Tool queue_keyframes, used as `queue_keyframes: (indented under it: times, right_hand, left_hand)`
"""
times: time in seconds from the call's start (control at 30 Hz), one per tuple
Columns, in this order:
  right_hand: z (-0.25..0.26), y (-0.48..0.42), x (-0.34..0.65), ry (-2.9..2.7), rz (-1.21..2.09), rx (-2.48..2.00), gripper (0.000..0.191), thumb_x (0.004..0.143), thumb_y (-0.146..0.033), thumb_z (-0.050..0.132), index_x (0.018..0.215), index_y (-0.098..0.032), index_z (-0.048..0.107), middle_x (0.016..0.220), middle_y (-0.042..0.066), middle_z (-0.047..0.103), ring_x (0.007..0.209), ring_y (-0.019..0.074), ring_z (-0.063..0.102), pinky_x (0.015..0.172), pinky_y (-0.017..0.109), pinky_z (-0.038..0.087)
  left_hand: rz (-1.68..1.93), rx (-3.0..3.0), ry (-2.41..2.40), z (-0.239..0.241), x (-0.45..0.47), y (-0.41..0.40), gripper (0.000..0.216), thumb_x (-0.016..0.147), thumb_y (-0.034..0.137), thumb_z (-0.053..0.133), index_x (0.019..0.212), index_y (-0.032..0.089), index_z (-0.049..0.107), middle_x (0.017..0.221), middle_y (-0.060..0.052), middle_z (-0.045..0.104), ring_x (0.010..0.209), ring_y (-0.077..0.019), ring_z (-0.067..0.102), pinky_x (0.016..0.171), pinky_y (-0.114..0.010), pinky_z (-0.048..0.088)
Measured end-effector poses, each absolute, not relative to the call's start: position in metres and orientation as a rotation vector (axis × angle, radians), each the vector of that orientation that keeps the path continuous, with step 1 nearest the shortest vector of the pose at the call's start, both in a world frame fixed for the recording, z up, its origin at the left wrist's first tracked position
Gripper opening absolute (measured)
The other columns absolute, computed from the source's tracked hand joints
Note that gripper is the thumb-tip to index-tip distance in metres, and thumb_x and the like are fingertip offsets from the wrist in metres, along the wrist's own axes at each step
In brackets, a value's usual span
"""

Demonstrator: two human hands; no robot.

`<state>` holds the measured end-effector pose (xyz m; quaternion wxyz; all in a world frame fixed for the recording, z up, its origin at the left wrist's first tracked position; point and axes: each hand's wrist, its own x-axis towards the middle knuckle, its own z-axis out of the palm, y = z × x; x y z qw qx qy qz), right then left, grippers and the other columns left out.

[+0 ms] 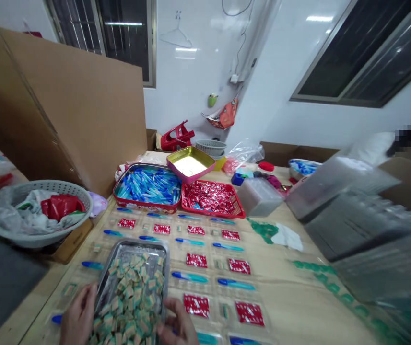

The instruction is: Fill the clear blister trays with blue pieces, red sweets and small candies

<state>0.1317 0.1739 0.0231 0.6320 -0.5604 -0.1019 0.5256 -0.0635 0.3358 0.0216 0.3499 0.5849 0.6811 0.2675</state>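
Note:
A metal tray (168,268) piled with small beige-and-green blocks (136,287), which look like erasers, lies over the left part of the rows of clear plastic trays. My left hand (78,316) grips its left rim near the bottom of the view. On the opposite side, the fingers of my right hand (178,322) are curled at the right rim. Around it, the clear trays hold blue pens (190,277), red printed packets (196,305) and, in some, a small block (224,310).
Behind the rows stand a tin of blue pens (149,187), a red basket of packets (210,199) and a tilted pink-and-gold tin (191,163). A grey basket (38,213) of plastic bags is at left. Stacked clear plastic trays (356,230) stand at right, near a partly visible person.

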Motion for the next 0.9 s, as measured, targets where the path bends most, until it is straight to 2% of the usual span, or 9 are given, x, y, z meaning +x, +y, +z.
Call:
queue_keyframes:
  times: [0.2, 0.27, 0.37, 0.5, 0.73, 0.9]
  right_hand:
    - [0.038, 0.176, 0.143, -0.384, 1.253, -1.267, 0.040, 0.051, -0.036, 0.076, 0.084, -0.023, 0.059, 0.092, 0.002, 0.066, 0.082, 0.0222, 0.063, 0.070, 0.031, 0.047]
    - [0.045, 0.172, 0.145, -0.413, 1.281, -1.259, 0.037, 0.052, -0.033, 0.074, 0.084, -0.022, 0.058, 0.089, 0.002, 0.066, 0.082, 0.0210, 0.062, 0.069, 0.030, 0.046]
    - [0.055, 0.153, 0.146, -0.437, 1.360, -1.246, 0.036, 0.051, -0.029, 0.073, 0.082, -0.022, 0.058, 0.081, 0.001, 0.064, 0.079, 0.0192, 0.060, 0.067, 0.029, 0.044]
    - [0.059, 0.110, 0.154, -0.436, 1.419, -1.222, 0.031, 0.050, -0.026, 0.074, 0.076, -0.021, 0.059, 0.072, 0.000, 0.062, 0.075, 0.0169, 0.058, 0.067, 0.028, 0.043]
    - [0.057, 0.078, 0.145, -0.709, 1.337, -1.198, 0.019, 0.053, -0.028, 0.069, 0.068, -0.019, 0.061, 0.070, 0.001, 0.062, 0.069, 0.0152, 0.058, 0.065, 0.026, 0.043]
    - [0.051, 0.104, 0.109, -1.394, 0.938, -1.394, 0.005, 0.060, -0.023, 0.058, 0.061, -0.018, 0.058, 0.059, -0.001, 0.059, 0.060, 0.0152, 0.054, 0.059, 0.025, 0.040]
  left_hand:
    - [0.715, 1.842, 1.632, 0.027, -0.051, 0.331, 0.048, 0.078, 0.053, 0.032, 0.081, 0.017, 0.063, 0.086, -0.011, 0.070, 0.084, -0.0264, 0.062, 0.076, -0.034, 0.046]
    - [0.675, 1.974, 1.558, 0.030, -0.048, 0.323, 0.046, 0.082, 0.048, 0.029, 0.084, 0.016, 0.062, 0.087, -0.012, 0.069, 0.082, -0.0250, 0.061, 0.076, -0.033, 0.045]
    - [0.657, 2.047, 1.579, 0.040, -0.054, 0.301, 0.040, 0.084, 0.039, 0.034, 0.095, 0.013, 0.062, 0.097, -0.014, 0.068, 0.093, -0.0246, 0.060, 0.083, -0.032, 0.041]
    - [0.725, 2.054, 1.629, 0.065, -0.074, 0.252, 0.038, 0.086, 0.038, 0.035, 0.090, 0.014, 0.064, 0.094, -0.009, 0.068, 0.091, -0.0214, 0.060, 0.080, -0.028, 0.041]
    - [0.734, 2.092, 1.628, 0.086, -0.108, 0.192, 0.024, 0.077, 0.030, 0.047, 0.067, 0.016, 0.064, 0.067, -0.002, 0.064, 0.070, -0.0190, 0.058, 0.064, -0.025, 0.039]
    - [0.759, 2.041, 1.594, 0.064, -0.116, 0.174, 0.012, 0.068, 0.019, 0.053, 0.065, 0.015, 0.064, 0.065, 0.000, 0.064, 0.068, -0.0173, 0.058, 0.064, -0.025, 0.040]
